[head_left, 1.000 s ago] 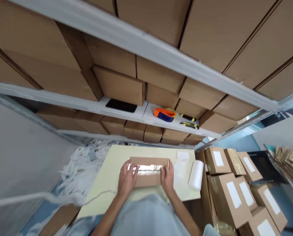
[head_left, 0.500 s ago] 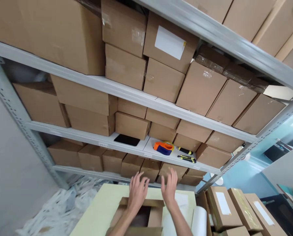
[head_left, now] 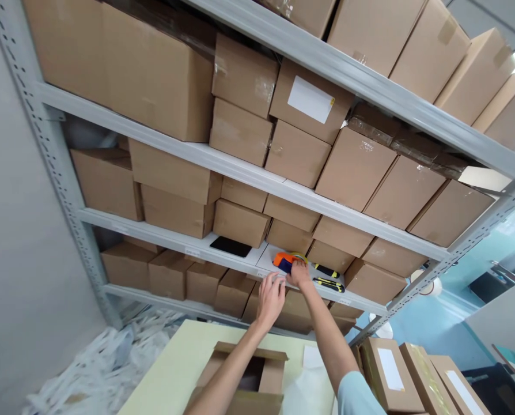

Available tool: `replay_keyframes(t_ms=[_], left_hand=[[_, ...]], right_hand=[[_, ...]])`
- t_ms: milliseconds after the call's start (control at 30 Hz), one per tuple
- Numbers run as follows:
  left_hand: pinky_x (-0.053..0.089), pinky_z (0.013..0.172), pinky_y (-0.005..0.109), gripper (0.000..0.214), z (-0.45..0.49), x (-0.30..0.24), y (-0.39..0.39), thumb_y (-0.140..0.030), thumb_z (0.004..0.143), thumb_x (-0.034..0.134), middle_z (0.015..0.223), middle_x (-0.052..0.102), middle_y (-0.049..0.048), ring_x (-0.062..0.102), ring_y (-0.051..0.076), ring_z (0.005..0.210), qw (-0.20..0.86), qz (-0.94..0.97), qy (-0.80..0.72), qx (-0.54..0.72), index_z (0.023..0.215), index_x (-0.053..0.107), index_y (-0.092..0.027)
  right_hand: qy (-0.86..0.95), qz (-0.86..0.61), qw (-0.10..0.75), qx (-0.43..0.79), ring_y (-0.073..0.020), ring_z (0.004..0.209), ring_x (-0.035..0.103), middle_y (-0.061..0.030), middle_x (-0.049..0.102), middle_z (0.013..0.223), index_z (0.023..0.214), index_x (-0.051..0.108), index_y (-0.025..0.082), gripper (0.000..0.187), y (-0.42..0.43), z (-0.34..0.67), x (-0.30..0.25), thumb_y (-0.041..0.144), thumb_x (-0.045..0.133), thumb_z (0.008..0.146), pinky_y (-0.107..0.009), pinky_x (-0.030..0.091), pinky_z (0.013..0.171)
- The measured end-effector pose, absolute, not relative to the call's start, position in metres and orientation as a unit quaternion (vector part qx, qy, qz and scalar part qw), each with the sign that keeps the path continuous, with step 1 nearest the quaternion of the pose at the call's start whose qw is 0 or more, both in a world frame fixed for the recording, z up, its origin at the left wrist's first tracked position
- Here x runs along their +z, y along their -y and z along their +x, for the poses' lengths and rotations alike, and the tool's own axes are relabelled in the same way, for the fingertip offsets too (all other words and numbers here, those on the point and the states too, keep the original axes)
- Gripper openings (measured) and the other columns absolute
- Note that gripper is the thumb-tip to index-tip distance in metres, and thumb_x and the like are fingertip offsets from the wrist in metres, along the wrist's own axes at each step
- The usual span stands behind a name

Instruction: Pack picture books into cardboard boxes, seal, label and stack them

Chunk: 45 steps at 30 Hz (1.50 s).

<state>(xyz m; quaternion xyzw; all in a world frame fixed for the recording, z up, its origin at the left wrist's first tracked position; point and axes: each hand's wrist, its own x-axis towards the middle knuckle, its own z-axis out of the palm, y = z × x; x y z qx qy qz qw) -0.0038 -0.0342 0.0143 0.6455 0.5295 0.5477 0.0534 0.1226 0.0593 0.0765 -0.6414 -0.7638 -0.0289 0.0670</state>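
My right hand [head_left: 299, 272] reaches to the shelf, its fingers closed on the right end of an orange and dark-blue tape dispenser [head_left: 283, 260]. Part of the dispenser and its yellow roll is hidden behind the hand. My left hand [head_left: 271, 297] is raised just below and left of it, in front of the shelf edge, fingers apart and holding nothing. Beside the right hand lie two yellow and black box cutters [head_left: 329, 284]. Below my arms, an open cardboard box [head_left: 273, 377] stands on the pale table [head_left: 177, 369], its flaps up.
Grey metal shelves [head_left: 257, 178] packed with cardboard boxes rise ahead. A flat black object [head_left: 230, 246] lies on the same shelf as the dispenser. White paper [head_left: 307, 386] lies right of the open box. More cartons [head_left: 389, 372] stand at lower right; crumpled white material [head_left: 93, 369] covers the floor at left.
Both hands have moved up and forward from above the open box. The right hand has reached the tape dispenser on the shelf and closed on it. The view has shifted slightly.
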Motion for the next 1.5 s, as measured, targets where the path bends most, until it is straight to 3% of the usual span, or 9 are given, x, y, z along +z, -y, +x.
replay_keyframes(t_ms=[167, 333, 500, 667, 867, 1000, 1167, 1333, 1500], left_hand=[[0.057, 0.105, 0.049, 0.023, 0.003, -0.013, 0.056, -0.026, 0.105, 0.052, 0.126, 0.075, 0.0148, 0.070, 0.033, 0.120, 0.101, 0.640, -0.537, 0.541, 0.110, 0.074, -0.023], [0.059, 0.106, 0.048, 0.023, -0.008, -0.013, 0.078, -0.026, 0.103, 0.053, 0.121, 0.077, 0.0149, 0.073, 0.032, 0.117, 0.180, 0.617, -0.544, 0.539, 0.117, 0.071, -0.021], [0.061, 0.106, 0.043, 0.029, -0.047, -0.010, 0.138, -0.037, 0.107, 0.059, 0.127, 0.075, 0.0127, 0.074, 0.027, 0.118, 0.248, 0.588, -0.530, 0.559, 0.130, 0.066, -0.021], [0.065, 0.096, 0.036, 0.023, -0.077, 0.004, 0.207, -0.037, 0.107, 0.064, 0.118, 0.075, 0.0071, 0.075, 0.022, 0.105, 0.281, 0.593, -0.514, 0.552, 0.124, 0.070, -0.023], [0.064, 0.108, 0.040, 0.026, -0.101, 0.021, 0.253, -0.038, 0.110, 0.061, 0.125, 0.076, 0.0079, 0.075, 0.024, 0.117, 0.272, 0.606, -0.525, 0.533, 0.128, 0.073, -0.025], [0.062, 0.113, 0.044, 0.026, -0.118, 0.031, 0.268, -0.037, 0.110, 0.061, 0.126, 0.078, 0.0071, 0.075, 0.026, 0.122, 0.274, 0.639, -0.503, 0.514, 0.130, 0.074, -0.028], [0.067, 0.100, 0.041, 0.026, -0.149, 0.039, 0.272, -0.043, 0.106, 0.067, 0.114, 0.079, 0.0076, 0.077, 0.025, 0.107, 0.314, 0.616, -0.518, 0.504, 0.120, 0.077, -0.025], [0.068, 0.092, 0.039, 0.042, -0.185, 0.058, 0.257, -0.049, 0.105, 0.064, 0.129, 0.074, 0.0108, 0.076, 0.026, 0.114, 0.410, 0.551, -0.496, 0.531, 0.135, 0.074, -0.022], [0.065, 0.088, 0.036, 0.041, -0.205, 0.082, 0.237, -0.055, 0.098, 0.069, 0.121, 0.077, 0.0106, 0.074, 0.025, 0.104, 0.472, 0.557, -0.478, 0.489, 0.122, 0.080, -0.023]], right_hand=[[0.774, -0.629, 0.071, -0.009, -0.0295, 0.125, 0.071, -0.0195, 0.078, 0.134, 0.141, 0.071, 0.011, 0.050, -0.065, 0.135, 0.085, 0.020, 0.074, 0.092, -0.040, 0.050, 0.115], [0.773, -0.627, 0.100, 0.021, -0.0315, 0.132, 0.066, -0.0241, 0.072, 0.141, 0.145, 0.065, 0.007, 0.046, -0.033, 0.138, 0.074, 0.021, 0.064, 0.101, -0.044, 0.047, 0.120], [0.670, -0.530, 0.406, 0.325, -0.0282, 0.117, 0.072, -0.0147, 0.078, 0.128, 0.138, 0.067, 0.016, 0.042, 0.079, 0.110, 0.032, 0.044, 0.060, 0.107, -0.043, 0.056, 0.110], [0.493, -0.466, 0.510, 0.528, -0.0274, 0.120, 0.074, -0.0101, 0.081, 0.128, 0.136, 0.070, 0.021, 0.063, 0.189, 0.061, 0.016, 0.067, 0.078, 0.094, -0.046, 0.054, 0.119], [0.435, -0.467, 0.506, 0.580, -0.0294, 0.125, 0.074, -0.0103, 0.081, 0.129, 0.131, 0.073, 0.024, 0.064, 0.237, 0.037, 0.029, 0.070, 0.084, 0.089, -0.048, 0.054, 0.120], [0.428, -0.462, 0.490, 0.603, -0.0320, 0.117, 0.077, -0.0106, 0.084, 0.116, 0.118, 0.078, 0.022, 0.066, 0.246, 0.035, 0.031, 0.078, 0.084, 0.085, -0.050, 0.059, 0.114], [0.490, -0.493, 0.426, 0.578, -0.0292, 0.110, 0.078, -0.0082, 0.084, 0.114, 0.113, 0.079, 0.022, 0.064, 0.252, 0.029, 0.028, 0.080, 0.082, 0.086, -0.045, 0.061, 0.107], [0.567, -0.492, 0.364, 0.551, -0.0257, 0.105, 0.076, -0.0060, 0.083, 0.109, 0.121, 0.077, 0.023, 0.054, 0.269, 0.027, 0.035, 0.071, 0.077, 0.097, -0.039, 0.061, 0.102], [0.644, -0.510, 0.274, 0.500, -0.0276, 0.111, 0.072, -0.0095, 0.080, 0.118, 0.132, 0.071, 0.023, 0.055, 0.284, 0.039, 0.043, 0.069, 0.072, 0.102, -0.041, 0.060, 0.103]])
